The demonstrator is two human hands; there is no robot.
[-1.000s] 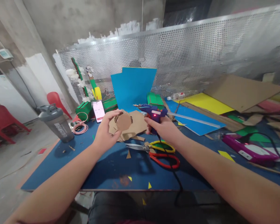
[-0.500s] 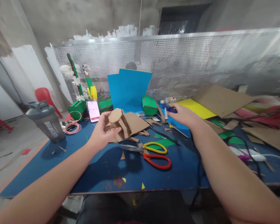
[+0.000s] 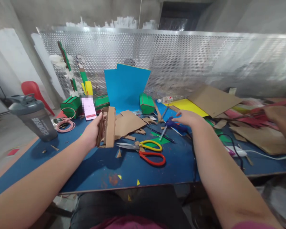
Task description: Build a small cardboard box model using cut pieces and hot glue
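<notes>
Our L hand (image 3: 92, 132) pinches the cardboard (image 3: 109, 126) upright over the surface's (image 3: 97, 167) middle, prob. keeping it off scraps (image 3: 119, 154). R hand (image 3: 189, 117) lies over the glue gun (image 3: 175, 124), flat toward the back edge; grip unclear.

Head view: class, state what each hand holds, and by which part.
Left hand holds the cardboard piece upright by its left edge. Right hand covers the handle of the glue gun, lying on the table; whether it grips cannot be told.
</notes>
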